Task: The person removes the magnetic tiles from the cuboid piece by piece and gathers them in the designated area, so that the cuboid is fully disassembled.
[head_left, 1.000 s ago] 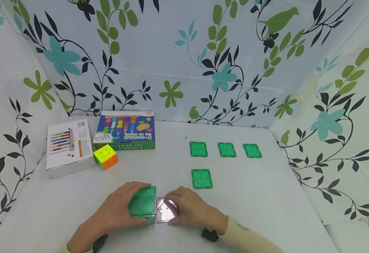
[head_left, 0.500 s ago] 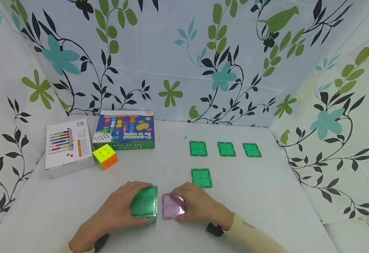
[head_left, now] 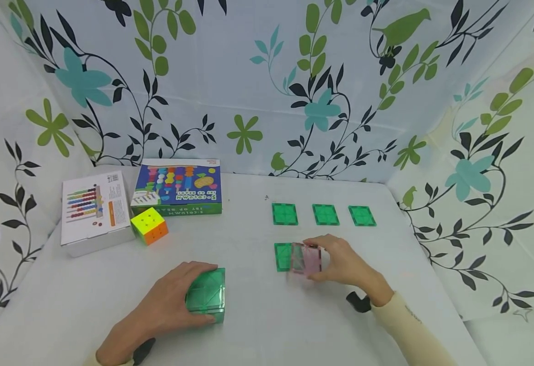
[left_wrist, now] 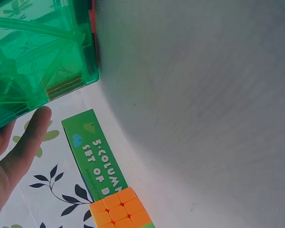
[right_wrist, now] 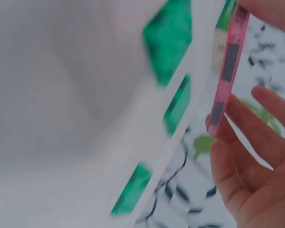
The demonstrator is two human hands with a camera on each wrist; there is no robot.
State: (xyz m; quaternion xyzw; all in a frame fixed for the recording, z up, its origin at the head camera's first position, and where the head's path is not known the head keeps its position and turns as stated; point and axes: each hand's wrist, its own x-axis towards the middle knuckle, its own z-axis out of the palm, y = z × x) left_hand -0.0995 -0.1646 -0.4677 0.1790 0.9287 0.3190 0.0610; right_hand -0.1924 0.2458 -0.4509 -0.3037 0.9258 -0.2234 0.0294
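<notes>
My left hand (head_left: 171, 300) grips a block of translucent green magnetic tiles (head_left: 206, 294), thumb along the near side and fingers along the far side; it stands on the white table. With its thumb and fingers my right hand (head_left: 340, 259) pinches a pink magnetic tile (head_left: 312, 260) by its edges. That tile hangs over the right part of a flat green tile (head_left: 283, 256), hiding some of it. Seen edge-on in the right wrist view, the pink tile (right_wrist: 227, 71) shows dark magnets in its rim. The green block (left_wrist: 33, 57) fills the upper left of the left wrist view.
Three flat green tiles lie in a row farther back: left tile (head_left: 285, 214), middle tile (head_left: 326, 214), right tile (head_left: 362, 215). At the back left are a white box (head_left: 95, 208), a blue-green bead-set box (head_left: 175, 188) and a puzzle cube (head_left: 150, 225).
My right hand has drawn the pink tile away from beside the green block, lifted it and carried it right and back to the nearest flat green tile. The left hand stays on the block.
</notes>
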